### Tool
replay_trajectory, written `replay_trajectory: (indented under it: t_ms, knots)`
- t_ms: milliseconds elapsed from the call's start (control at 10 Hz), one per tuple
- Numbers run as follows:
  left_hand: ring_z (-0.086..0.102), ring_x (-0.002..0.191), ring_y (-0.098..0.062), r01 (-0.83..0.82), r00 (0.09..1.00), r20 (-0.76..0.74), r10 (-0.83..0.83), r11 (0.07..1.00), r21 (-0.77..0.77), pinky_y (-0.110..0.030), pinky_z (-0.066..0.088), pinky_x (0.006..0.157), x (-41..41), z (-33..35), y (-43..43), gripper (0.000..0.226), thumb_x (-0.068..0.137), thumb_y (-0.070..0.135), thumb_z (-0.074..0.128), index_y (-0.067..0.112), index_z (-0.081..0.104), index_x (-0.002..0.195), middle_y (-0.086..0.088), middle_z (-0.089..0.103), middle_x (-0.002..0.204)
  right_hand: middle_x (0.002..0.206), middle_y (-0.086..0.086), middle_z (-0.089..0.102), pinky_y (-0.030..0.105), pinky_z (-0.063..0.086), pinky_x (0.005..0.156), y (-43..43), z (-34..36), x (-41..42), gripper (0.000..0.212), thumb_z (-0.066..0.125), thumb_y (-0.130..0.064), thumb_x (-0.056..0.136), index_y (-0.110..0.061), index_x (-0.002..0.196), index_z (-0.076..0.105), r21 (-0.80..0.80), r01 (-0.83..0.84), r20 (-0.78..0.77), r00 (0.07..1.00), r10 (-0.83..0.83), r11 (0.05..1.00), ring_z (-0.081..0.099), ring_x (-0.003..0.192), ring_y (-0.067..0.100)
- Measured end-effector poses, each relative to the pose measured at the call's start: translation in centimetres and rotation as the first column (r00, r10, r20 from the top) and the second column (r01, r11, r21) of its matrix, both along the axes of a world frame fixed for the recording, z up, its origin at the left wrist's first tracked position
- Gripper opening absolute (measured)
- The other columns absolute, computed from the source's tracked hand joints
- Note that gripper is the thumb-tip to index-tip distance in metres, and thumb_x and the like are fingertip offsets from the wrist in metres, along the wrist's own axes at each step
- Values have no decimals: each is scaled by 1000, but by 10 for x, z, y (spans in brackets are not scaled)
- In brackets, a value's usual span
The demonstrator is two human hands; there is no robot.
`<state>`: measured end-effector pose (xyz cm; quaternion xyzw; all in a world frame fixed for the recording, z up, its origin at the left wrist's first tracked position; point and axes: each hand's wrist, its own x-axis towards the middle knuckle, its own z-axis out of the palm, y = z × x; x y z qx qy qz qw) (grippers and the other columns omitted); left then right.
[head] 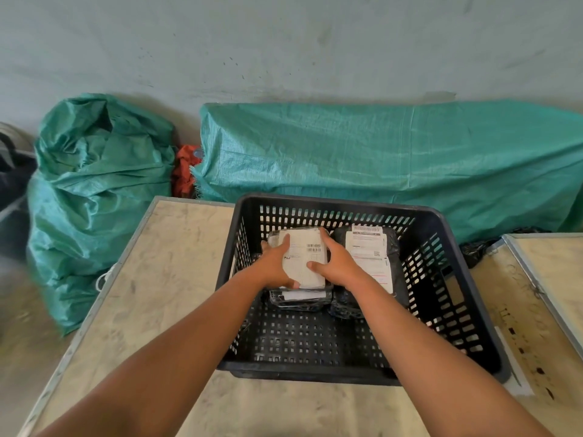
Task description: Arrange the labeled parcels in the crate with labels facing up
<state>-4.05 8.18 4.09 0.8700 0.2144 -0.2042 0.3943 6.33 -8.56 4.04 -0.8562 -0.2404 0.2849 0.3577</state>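
Crate (448, 313) — on the table (151, 279). Left hand (277, 263) and right hand (337, 263) clasp the left parcel (310, 247) by its sides inside the crate's far half, label up. Second parcel (370, 250) lies just beside it — label up.

The table (164, 279) was a pale, scuffed board with a metal strip along its edges. One black crate (362, 370) of perforated plastic stood directly on it, toward the far right part of the top. Left of the crate the surface was bare and marked with grey smudges. Right of the crate, a second similar board (555, 263) lay just beside the table.
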Motion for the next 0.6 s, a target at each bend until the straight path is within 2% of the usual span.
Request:
replay_trajectory:
  t_ms: [100, 200, 300, 400, 500, 600]
  knots:
    - [23, 149, -41, 48, 999, 14, -48, 997, 62, -40, 28, 120, 2, -11, 3, 135, 75, 25, 89, 32, -17, 158, -21, -37, 158, 153, 7, 51, 28, 43, 100, 0, -4, 2, 103, 79, -18, 89, -25, 165, 10, -15, 4, 23, 1000, -4, 1000, 53, 132, 24]
    - [23, 149, -40, 66, 997, 35, -71, 989, 131, -35, 27, 118, 1, -18, 2, 132, 77, 32, 86, 24, -18, 158, -21, -40, 156, 155, 14, 46, 30, 41, 103, 5, -1, -4, 95, 82, -20, 87, -13, 163, 25, -80, 26, 161, 987, -13, 996, 51, 136, 29]
    - [21, 149, -41, 52, 996, 69, -62, 988, 143, -37, 26, 118, -1, -19, -2, 130, 78, 33, 86, 24, -15, 159, -20, -39, 157, 161, 21, 35, 35, 32, 116, 8, 11, -11, 82, 83, -15, 86, -7, 156, 41, -112, 44, 261, 965, -13, 993, 40, 145, 37]
    - [5, 152, -43, 25, 998, 58, -34, 987, 160, -46, 18, 123, -5, -12, -6, 127, 78, 32, 86, 24, -10, 161, -19, -35, 159, 158, 14, 45, 31, 31, 115, 2, 37, -18, 69, 81, -16, 88, -11, 151, 51, -49, 53, 240, 970, -40, 997, 41, 146, 32]
    - [-4, 153, -41, -53, 992, 121, 34, 986, 155, -52, 14, 123, -11, 11, -13, 123, 79, 34, 85, 23, -5, 162, -18, -25, 164, 152, 2, 54, 31, 44, 107, -7, 89, -15, 56, 77, -23, 91, -21, 144, 58, 155, 78, 182, 978, -106, 985, 57, 134, 23]
    - [32, 147, -32, -97, 947, 313, 70, 993, 71, -35, 37, 111, -26, 32, -36, 97, 87, 36, 77, 23, 16, 162, -11, 12, 167, 132, -7, 69, 32, 61, 91, -23, 158, -15, 37, 75, -20, 92, -23, 128, 68, 452, 96, 161, 969, -188, 887, 70, 116, 13]
